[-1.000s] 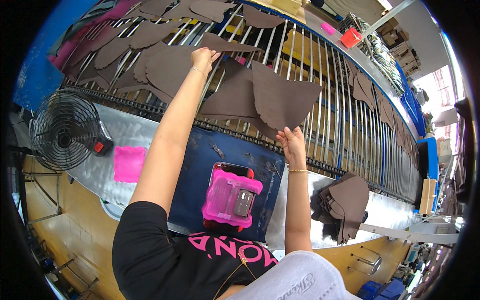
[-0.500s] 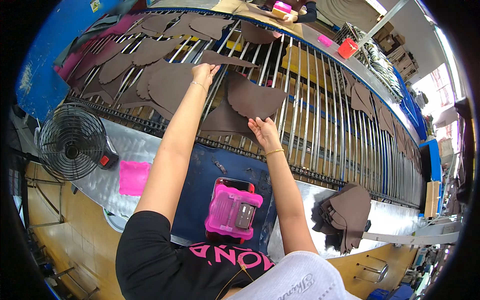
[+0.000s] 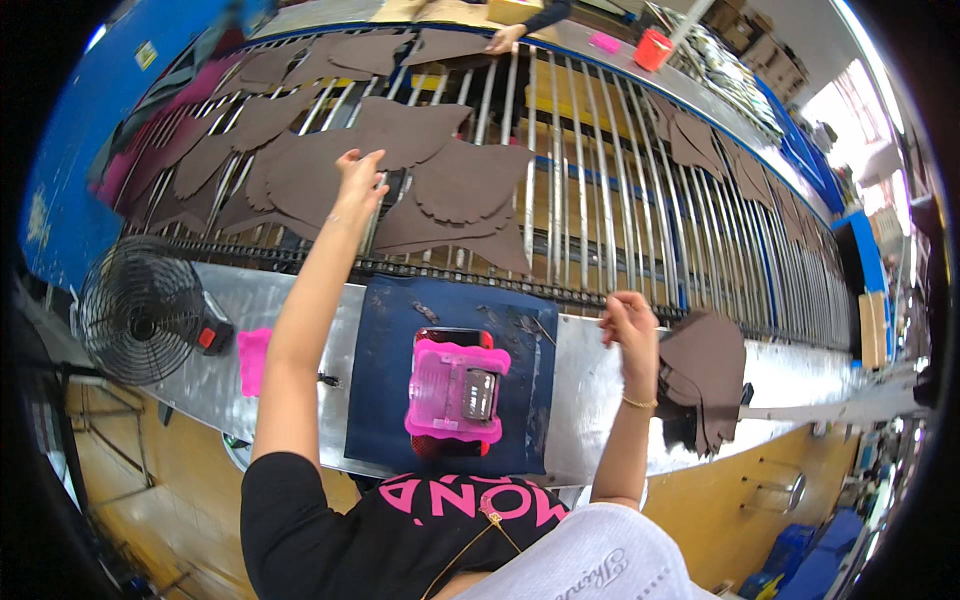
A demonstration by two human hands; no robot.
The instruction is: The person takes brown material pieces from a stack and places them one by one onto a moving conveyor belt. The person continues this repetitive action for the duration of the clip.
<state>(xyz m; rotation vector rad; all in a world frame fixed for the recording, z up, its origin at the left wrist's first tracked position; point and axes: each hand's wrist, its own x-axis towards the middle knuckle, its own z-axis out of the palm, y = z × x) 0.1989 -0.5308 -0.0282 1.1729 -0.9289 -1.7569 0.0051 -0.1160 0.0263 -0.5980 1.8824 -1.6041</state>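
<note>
Flat brown scalloped pieces lie overlapping on the rack of metal rods. My left hand hovers over or lightly touches them, its fingers apart and nothing in its grip. Beyond it, another brown piece overlaps its neighbours. My right hand is raised near the rack's front edge with bent, loosely parted fingers; it looks to hold nothing. Beside that wrist, a stack of brown pieces sits on the metal table.
A pink tray with a small grey device rests on a blue mat. On the left are a black fan and a pink scalloped piece. Across the rack, another person's hand touches a brown piece.
Both hands have let go of the brown pieces, which now lie flat on the rack. My right hand has drawn back toward the stack. The other person's hand has moved to a brown piece.
</note>
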